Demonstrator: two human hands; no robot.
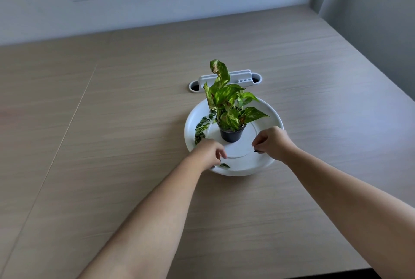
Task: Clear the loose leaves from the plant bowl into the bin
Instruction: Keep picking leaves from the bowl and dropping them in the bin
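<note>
A wide white bowl (265,117) sits in the middle of the table. In it stands a small black pot (231,135) with a green and yellow leafy plant (229,103). Several loose leaves (202,128) lie along the bowl's left inner side. My left hand (208,153) is over the bowl's near left rim, fingers pinched on a small loose leaf (224,165). My right hand (272,144) hovers over the near right part of the bowl with fingers curled together; something small and dark shows at the fingertips, too small to identify. No bin is in view.
A white cable and socket insert (226,81) is set into the table just behind the bowl. The wooden table (112,121) runs to a wall at the back and right. Its near edge shows at the bottom right.
</note>
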